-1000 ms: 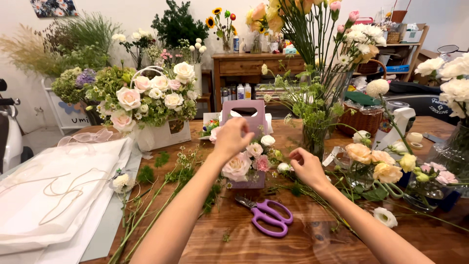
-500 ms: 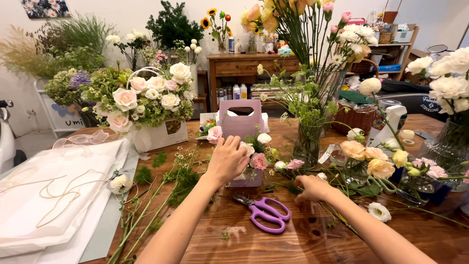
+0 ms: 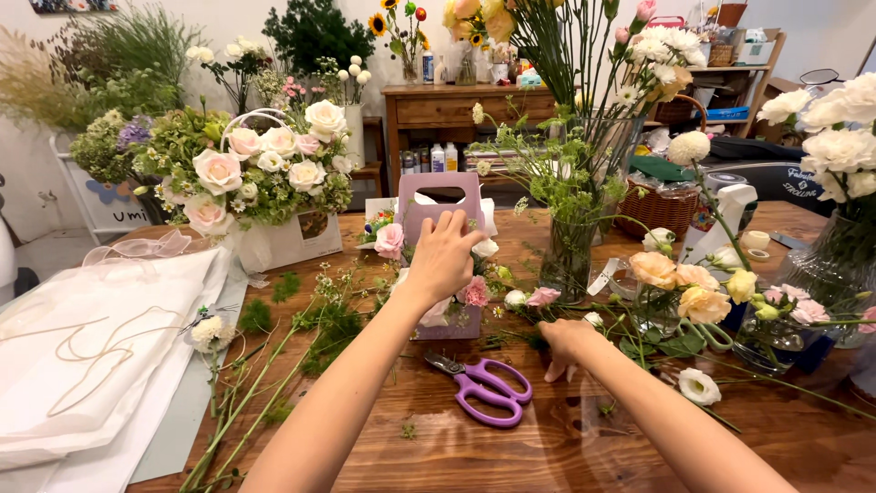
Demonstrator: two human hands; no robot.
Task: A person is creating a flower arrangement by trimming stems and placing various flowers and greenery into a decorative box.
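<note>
Wooden table [image 3: 383, 438] crowded; left hand [image 3: 444, 258] on lilac box [image 3: 440, 203].

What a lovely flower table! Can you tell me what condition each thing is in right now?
Left hand: resting on the flowers in the box.
Right hand: on the table, gripping stems.
Purple flower box: upright, partly filled.
Purple scissors: lying flat, blades shut.
Glass vase: upright, holding tall stems.
White paper: spread flat.

Lilac handled box [image 3: 440, 205] mid-counter. White printed box [image 3: 297, 239] under roses, left. White sign [image 3: 109, 203] far left. Bottles [image 3: 438, 157] under back cabinet.
</note>
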